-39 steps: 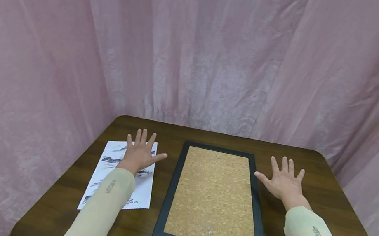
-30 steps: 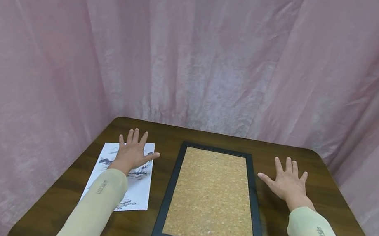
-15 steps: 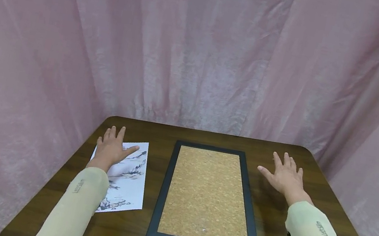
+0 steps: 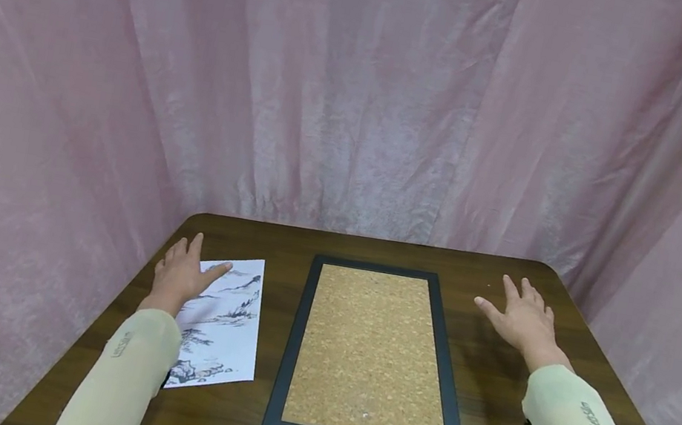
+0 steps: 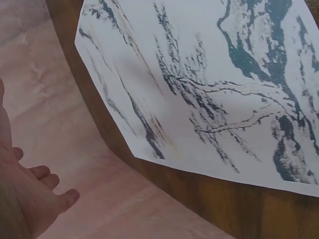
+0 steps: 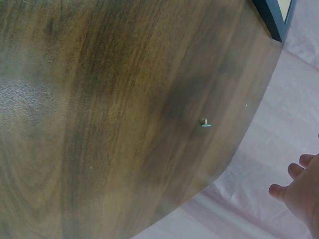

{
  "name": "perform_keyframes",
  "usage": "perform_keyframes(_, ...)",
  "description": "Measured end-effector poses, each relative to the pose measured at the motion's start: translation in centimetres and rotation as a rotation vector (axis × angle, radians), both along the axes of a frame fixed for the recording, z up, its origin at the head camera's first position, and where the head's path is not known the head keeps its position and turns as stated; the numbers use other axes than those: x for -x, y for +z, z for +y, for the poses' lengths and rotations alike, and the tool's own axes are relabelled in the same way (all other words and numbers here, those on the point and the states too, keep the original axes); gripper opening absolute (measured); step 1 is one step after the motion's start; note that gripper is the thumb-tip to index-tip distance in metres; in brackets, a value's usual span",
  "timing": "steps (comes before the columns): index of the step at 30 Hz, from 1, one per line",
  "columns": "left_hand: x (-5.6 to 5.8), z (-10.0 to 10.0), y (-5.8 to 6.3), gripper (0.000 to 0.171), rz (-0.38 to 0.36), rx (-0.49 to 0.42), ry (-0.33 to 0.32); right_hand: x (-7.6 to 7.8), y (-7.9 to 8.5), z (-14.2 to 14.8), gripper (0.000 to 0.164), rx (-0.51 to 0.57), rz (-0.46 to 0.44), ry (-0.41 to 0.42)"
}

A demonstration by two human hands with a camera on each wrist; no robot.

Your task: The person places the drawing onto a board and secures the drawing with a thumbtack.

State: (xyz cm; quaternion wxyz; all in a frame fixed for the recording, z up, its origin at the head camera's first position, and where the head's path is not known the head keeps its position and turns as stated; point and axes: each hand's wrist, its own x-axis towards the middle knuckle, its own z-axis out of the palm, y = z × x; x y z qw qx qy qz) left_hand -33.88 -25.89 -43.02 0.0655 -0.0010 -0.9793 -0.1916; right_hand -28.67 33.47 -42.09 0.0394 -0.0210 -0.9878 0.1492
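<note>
My left hand (image 4: pixel 177 279), fingers spread and holding nothing, hovers over the left side of a white sheet with an ink landscape painting (image 4: pixel 229 314). In the left wrist view the painting (image 5: pixel 189 99) lies flat beside that hand (image 5: pixel 30 194). My right hand (image 4: pixel 522 322) is spread above the table, right of a black-framed cork board (image 4: pixel 378 354), and is bare of any object. A small pale thumbtack (image 6: pixel 205 123) lies on the wood in the right wrist view, near the right hand (image 6: pixel 299 194). The left forearm and hand cover part of the sheet.
The brown wooden table (image 4: pixel 253 416) has rounded far corners. Pink curtains (image 4: pixel 374 98) hang close behind it and along both sides. A corner of the board's black frame (image 6: pixel 273 22) shows at the top of the right wrist view.
My left hand has moved left across the painting, uncovering more of its right part. The right hand has shifted slightly right of the board. The head view has turned a little; sheet and board lie still.
</note>
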Motion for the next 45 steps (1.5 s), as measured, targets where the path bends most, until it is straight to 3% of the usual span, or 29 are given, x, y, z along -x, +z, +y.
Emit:
perform_keyframes(12, -1.0, -2.2, -1.1, 0.110, -0.054, -0.090, 0.123, -0.7, -1.0, 1.2, 0.093, 0.102, 0.007, -0.029)
perform_keyframes(20, -1.9, -3.5, -1.7, 0.105, -0.110, -0.200, 0.165, -1.3, -1.3, 2.0, 0.090, 0.211, 0.036, -0.048)
perform_keyframes(27, -2.4, -4.9, -3.3, 0.102, -0.139, -0.241, 0.219, -1.5, -1.6, 2.7, 0.090, 0.270, 0.035, -0.076)
perform_keyframes(33, -3.1, -5.5, -4.3, 0.100, -0.123, -0.230, 0.222, -1.7, -2.1, 3.3, 0.090, 0.332, 0.015, -0.111)
perform_keyframes(36, -3.1, -6.1, -4.8, 0.104, -0.140, -0.274, 0.248, -1.7, -2.5, 3.5, 0.089, 0.358, 0.013, -0.131)
perform_keyframes(37, -2.6, -6.8, -5.7, 0.108, -0.136, -0.283, 0.259, -1.7, -2.6, 3.5, 0.089, 0.365, 0.015, -0.137)
perform_keyframes(43, -3.7, -7.1, -5.8, 0.106, -0.165, -0.384, 0.241, -2.4, -3.0, 3.9, 0.086, 0.409, 0.038, -0.201)
perform_keyframes(44, -4.5, -6.6, -5.0, 0.103, -0.177, -0.402, 0.235, -2.5, -3.1, 4.0, 0.086, 0.420, 0.041, -0.214)
perform_keyframes(45, -4.5, -6.6, -5.0, 0.103, -0.178, -0.409, 0.231, -2.6, -3.1, 4.1, 0.086, 0.431, 0.044, -0.225)
